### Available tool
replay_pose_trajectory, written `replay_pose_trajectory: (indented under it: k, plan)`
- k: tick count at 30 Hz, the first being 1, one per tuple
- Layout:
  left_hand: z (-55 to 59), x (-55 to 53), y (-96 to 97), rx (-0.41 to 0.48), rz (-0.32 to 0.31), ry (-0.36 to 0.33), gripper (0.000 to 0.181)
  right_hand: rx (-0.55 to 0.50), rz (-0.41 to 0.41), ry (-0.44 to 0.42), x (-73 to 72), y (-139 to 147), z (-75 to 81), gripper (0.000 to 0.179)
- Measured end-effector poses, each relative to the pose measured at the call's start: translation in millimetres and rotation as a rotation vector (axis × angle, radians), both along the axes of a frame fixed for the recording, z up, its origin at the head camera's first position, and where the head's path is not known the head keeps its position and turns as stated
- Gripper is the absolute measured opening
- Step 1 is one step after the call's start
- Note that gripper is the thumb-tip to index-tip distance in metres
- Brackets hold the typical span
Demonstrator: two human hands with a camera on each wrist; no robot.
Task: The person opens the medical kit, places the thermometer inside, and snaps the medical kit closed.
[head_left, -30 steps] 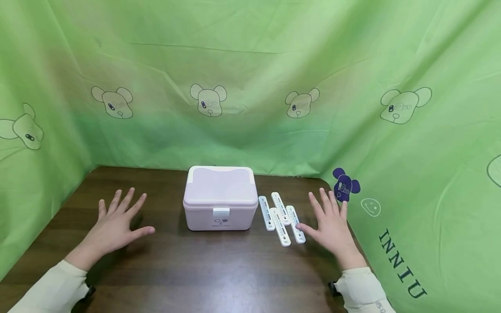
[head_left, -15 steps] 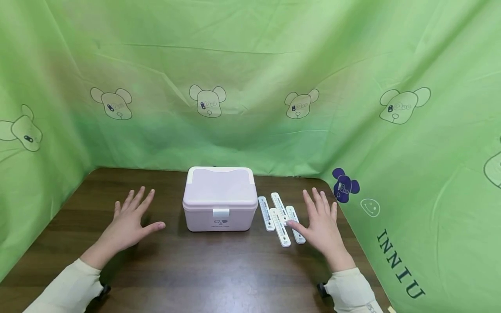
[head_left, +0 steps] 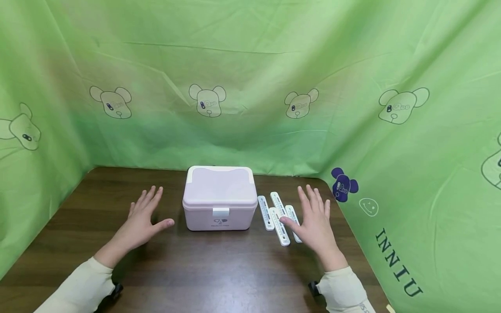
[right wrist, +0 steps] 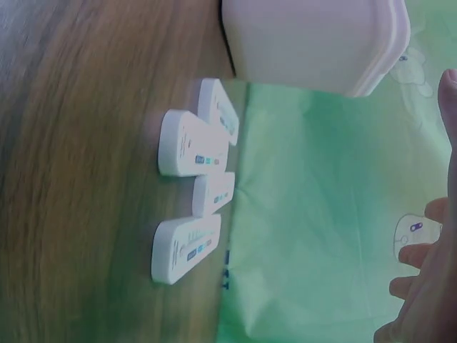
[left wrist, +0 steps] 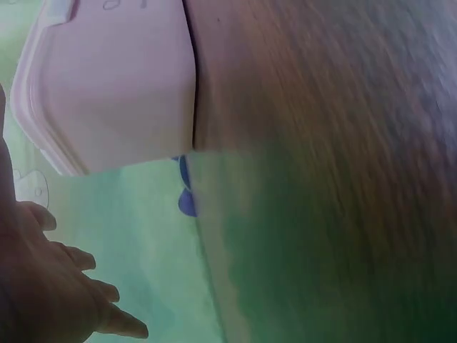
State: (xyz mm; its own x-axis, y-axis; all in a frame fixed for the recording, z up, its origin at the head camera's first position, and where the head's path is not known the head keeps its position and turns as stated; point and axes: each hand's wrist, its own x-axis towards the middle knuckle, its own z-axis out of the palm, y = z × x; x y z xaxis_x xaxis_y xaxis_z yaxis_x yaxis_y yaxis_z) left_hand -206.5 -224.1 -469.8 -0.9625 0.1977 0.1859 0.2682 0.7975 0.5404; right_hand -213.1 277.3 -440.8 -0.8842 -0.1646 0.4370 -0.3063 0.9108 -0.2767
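Prob. at the very start: nothing is lifted or held. L hand [head_left: 135, 230] is wide, fingers straight and thumb out, holding nothing; R hand [head_left: 317, 230] same. Storage box [head_left: 219, 222] sits to the right of L hand, just off its thumb tip, w/ lid [head_left: 221, 187] down and latch [head_left: 221, 212] apparently fastened. Four white strips [head_left: 277, 221], thermometer-like, lie on the bench [head_left: 235, 274] between box and R hand, whose thumb overlaps them in the head view; R wrist view shows no contact. So opening the box and handling the strips both look undone; box contents can't be seen.

Materials: box looks like smooth satin plastic, pale pink-lilac, rounded corners, whiter lid edge, small dark print under latch. Strips: long, narrow, rounded ends, prob. hard plastic, w/ fine printed scales, too small to read. Bench: dark brown wood grain, glossy in front of box. Beyond both hands hangs green cloth [head_left: 250, 139], creased, w/ bear-head prints.
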Motion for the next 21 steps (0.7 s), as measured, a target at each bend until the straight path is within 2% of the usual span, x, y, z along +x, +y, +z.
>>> replay_pose_trajectory:
  k: [11,15,21]
  plan:
    - [-6.7,-4.1,16.7,0.086,-0.023,-0.033,0.116,-0.082,-0.002,-0.019,5.3,-15.9,2.5,0.110]
    - [-7.9,-6.7,24.0,0.151,-0.024,-0.054,0.123,-0.119,0.002,-0.003,6.4,-24.0,2.4,0.109]
    - [-10.0,-9.4,35.5,0.268,0.006,-0.102,0.128,-0.188,-0.012,-0.006,10.6,-40.4,-1.4,0.108]
